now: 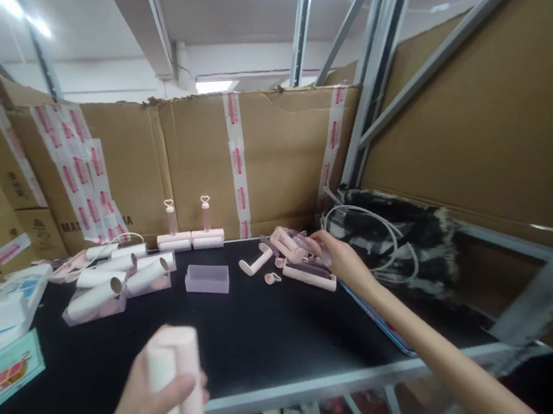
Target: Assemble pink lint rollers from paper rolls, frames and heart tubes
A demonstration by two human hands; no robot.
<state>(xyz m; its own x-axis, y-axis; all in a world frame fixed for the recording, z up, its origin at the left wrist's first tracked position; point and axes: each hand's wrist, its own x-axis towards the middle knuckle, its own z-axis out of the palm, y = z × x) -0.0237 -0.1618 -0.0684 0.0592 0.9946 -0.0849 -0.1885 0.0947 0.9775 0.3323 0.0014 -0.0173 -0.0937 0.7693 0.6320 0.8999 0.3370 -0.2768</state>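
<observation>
My left hand (148, 389) is low at the front edge and grips a pale pink roller cover with a white roll inside it (175, 372). My right hand (338, 255) reaches far across the black table (266, 327) and touches a pile of pink parts (296, 253); whether the fingers close on one I cannot tell. A pink handle (255, 261) and a small pink heart-shaped piece (272, 277) lie just left of that pile.
Two finished pink rollers with heart-topped handles (192, 234) stand at the back. White rolls in clear sleeves (116, 278) lie at left, beside a translucent purple cover (207, 278). Cardboard walls (272, 159) surround the table. A black-and-white bag with cables (393, 238) sits at right.
</observation>
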